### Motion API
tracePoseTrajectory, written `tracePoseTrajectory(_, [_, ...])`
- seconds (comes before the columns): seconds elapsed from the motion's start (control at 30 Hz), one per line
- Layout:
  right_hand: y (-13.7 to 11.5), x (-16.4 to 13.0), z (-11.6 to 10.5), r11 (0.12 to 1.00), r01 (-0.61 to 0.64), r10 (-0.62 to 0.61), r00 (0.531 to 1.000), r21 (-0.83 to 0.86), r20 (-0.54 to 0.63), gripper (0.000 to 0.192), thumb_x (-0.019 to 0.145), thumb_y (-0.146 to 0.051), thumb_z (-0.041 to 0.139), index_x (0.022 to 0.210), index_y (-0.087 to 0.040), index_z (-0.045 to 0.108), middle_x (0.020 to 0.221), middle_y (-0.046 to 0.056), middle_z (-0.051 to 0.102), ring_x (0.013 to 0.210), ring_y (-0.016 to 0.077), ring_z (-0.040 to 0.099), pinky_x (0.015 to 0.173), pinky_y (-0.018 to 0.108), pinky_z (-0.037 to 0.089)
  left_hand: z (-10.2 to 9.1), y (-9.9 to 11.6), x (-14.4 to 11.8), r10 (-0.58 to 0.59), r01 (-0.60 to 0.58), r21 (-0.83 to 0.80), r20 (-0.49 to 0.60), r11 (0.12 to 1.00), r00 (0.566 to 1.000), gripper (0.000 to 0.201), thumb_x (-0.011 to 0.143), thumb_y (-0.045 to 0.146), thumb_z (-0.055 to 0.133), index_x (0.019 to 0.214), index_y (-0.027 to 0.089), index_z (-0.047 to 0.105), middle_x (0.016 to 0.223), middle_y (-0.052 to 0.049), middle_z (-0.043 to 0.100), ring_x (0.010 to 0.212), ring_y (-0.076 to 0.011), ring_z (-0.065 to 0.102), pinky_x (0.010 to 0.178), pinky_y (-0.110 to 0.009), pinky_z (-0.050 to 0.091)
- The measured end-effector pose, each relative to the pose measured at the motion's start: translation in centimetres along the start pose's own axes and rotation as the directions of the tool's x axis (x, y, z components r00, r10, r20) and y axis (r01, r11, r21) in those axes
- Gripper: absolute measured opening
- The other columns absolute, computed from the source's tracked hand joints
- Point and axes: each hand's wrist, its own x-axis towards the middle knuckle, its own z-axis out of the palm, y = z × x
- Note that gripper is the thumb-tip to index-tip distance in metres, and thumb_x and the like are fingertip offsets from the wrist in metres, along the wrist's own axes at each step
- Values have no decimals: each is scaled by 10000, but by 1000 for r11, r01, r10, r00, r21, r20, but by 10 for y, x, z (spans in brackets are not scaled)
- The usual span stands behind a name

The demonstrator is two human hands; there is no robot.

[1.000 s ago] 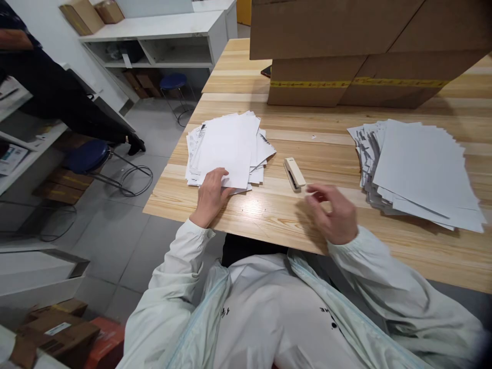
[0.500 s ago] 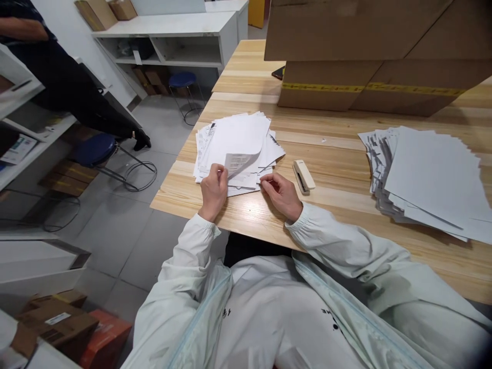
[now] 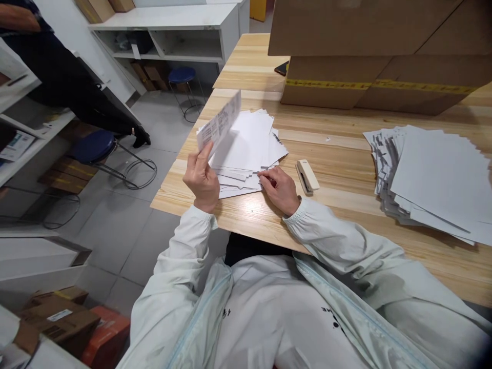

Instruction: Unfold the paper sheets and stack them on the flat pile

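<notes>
My left hand (image 3: pixel 202 177) holds a printed sheet of paper (image 3: pixel 220 123) lifted upright above the left pile of white sheets (image 3: pixel 251 143) on the wooden table (image 3: pixel 338 148). My right hand (image 3: pixel 277 187) rests on the near right edge of that pile, fingertips pinching the edges of the sheets there. A cream stapler (image 3: pixel 306 176) lies just right of my right hand.
A second, larger stack of paper (image 3: pixel 430 179) lies at the right. Big cardboard boxes (image 3: pixel 369 56) stand at the back of the table. On the left, another person's dark-clad legs, blue stools (image 3: pixel 92 148), white shelving (image 3: pixel 169 31) and boxes on the floor (image 3: pixel 57 323).
My right hand moved left from near the stapler to the pile's edge. My left hand peeled the top sheet and raised it upright off the pile.
</notes>
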Motion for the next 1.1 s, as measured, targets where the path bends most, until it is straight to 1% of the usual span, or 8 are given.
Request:
tracePoseTrajectory(0.07, [1, 0, 1, 1000, 8, -8, 1000, 3, -5, 233, 939, -317, 533, 963, -232, 749, 865, 43, 645, 793, 182, 599, 739, 323, 474, 9, 2, 8, 113, -113, 4, 23, 994, 993, 460, 1024, 234, 271, 1172, 216, 707, 1172, -93, 701, 1191, -212, 653, 1023, -390, 510])
tracePoseTrajectory(0.1, [2, 0, 1, 1000, 9, -9, 1000, 4, -11, 237, 940, -314, 528, 968, -229, 748, 866, 45, 646, 795, 183, 599, 743, 324, 475, 15, 3, 9, 177, -177, -12, 72, 984, 982, 450, 1019, 217, 281, 1170, 219, 705, 1188, -83, 696, 1227, -210, 634, 1072, -412, 486])
tracePoseTrajectory(0.2, [1, 0, 0, 1000, 5, -5, 1000, 2, -23, 245, 941, -291, 515, 1001, -223, 743, 882, 53, 652, 815, 191, 606, 767, 333, 480, 34, 5, 3, 300, -284, -94, 310, 954, 902, 380, 1000, 197, 355, 1157, 201, 700, 1188, -82, 707, 1212, -215, 639, 1086, -430, 483])
tracePoseTrajectory(0.3, [1, 0, 0, 1000, 0, 0, 1000, -2, -20, 255, 938, -270, 507, 1049, -216, 731, 922, 64, 667, 841, 202, 614, 783, 341, 481, 46, 6, -9, 255, -223, -124, 516, 967, 818, 267, 959, 245, 513, 1132, 176, 704, 1144, -100, 726, 1059, -214, 696, 902, -348, 562])
tracePoseTrajectory(0.37, [1, 0, 0, 1000, 0, 0, 1000, -5, -19, 264, 935, -263, 509, 1083, -210, 722, 945, 70, 675, 849, 207, 620, 787, 345, 482, 48, 5, -14, 197, -169, -102, 573, 980, 795, 248, 918, 296, 616, 1116, 180, 711, 1098, -92, 736, 984, -211, 708, 813, -316, 559])
tracePoseTrajectory(0.67, [2, 0, -1, 1000, 20, -20, 1000, -2, 1, 326, 941, -277, 505, 1215, -226, 673, 957, 65, 676, 854, 208, 621, 789, 344, 493, 50, 2, -12, 160, -139, -81, 582, 987, 797, 279, 862, 415, 709, 1068, 228, 735, 1020, -61, 748, 897, -190, 703, 715, -277, 500])
tracePoseTrajectory(0.83, [0, 0, -2, 1000, 24, -24, 1000, -2, 11, 337, 951, -295, 499, 1243, -248, 662, 947, 61, 675, 852, 205, 618, 790, 338, 492, 49, 2, -11, 171, -135, -104, 577, 985, 799, 195, 940, 322, 607, 1038, 222, 742, 1029, -61, 762, 906, -186, 711, 730, -282, 488])
tracePoseTrajectory(1.1, [-2, 0, -4, 1000, 7, -7, 999, 7, 36, 333, 939, -269, 499, 1220, -227, 672, 1014, 69, 690, 870, 208, 628, 805, 346, 482, 47, 4, -9, 171, -141, -98, 553, 985, 815, 246, 970, 286, 517, 953, 202, 748, 985, -64, 771, 869, -188, 709, 712, -284, 466])
